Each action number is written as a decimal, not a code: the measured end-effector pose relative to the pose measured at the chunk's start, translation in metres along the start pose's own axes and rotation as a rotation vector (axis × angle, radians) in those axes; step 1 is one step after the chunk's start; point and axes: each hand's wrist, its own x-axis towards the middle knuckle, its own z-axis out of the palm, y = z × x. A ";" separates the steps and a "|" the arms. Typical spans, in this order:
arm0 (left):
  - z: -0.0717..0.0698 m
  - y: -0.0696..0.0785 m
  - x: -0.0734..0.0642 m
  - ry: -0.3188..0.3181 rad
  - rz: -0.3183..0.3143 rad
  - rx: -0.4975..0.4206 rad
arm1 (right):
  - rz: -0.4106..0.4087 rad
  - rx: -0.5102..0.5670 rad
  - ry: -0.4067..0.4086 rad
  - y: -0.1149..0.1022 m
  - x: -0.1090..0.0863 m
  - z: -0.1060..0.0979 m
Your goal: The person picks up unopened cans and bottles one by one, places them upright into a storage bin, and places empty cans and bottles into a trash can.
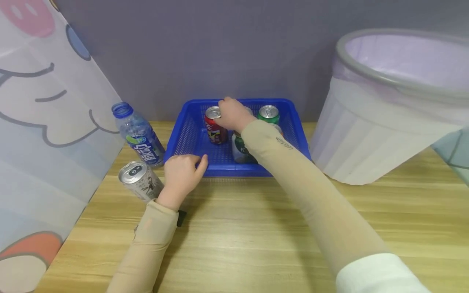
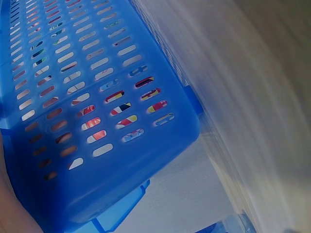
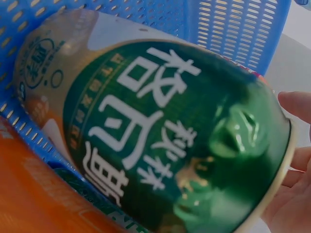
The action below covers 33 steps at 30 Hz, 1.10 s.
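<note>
"So, where is trouble most likely to be caused?"

"Inside the blue, slotted plastic basket (image 1: 238,171), where the red, silver-lidded metal can (image 1: 217,132) is stood upright. Its lid is closely approached by the right hand (image 1: 234,114), whose fingers are curled; whether anything is gripped cannot be told."

"And what could be knocked?"

"The dented, green-and-silver metal can (image 3: 146,121), probably, since it is partly covered by the right forearm (image 1: 264,140). By a sideways pull, it could be tipped over."

"Is the basket steadied?"

"Its near left corner is gripped by the left hand (image 1: 182,173). Should that corner be tugged or lifted, the red can could be toppled."

"Anything outside?"

"By a careless leftward sweep, the pale grey, printed metal can (image 1: 141,181) could be struck on the wooden tabletop (image 1: 234,244), and the transparent, blue-labelled plastic bottle (image 1: 143,134) behind it."
</note>
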 end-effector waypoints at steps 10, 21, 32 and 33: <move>0.003 0.000 0.002 -0.003 0.005 0.000 | 0.014 -0.035 0.007 0.006 -0.008 -0.007; 0.001 -0.006 0.003 -0.019 -0.012 0.007 | -0.023 -0.070 -0.022 0.009 -0.013 -0.023; 0.003 -0.006 0.003 -0.024 -0.018 0.003 | 0.005 0.008 -0.090 0.026 -0.034 -0.026; 0.003 -0.006 0.003 -0.024 -0.018 0.002 | 0.005 0.023 -0.096 0.028 -0.036 -0.025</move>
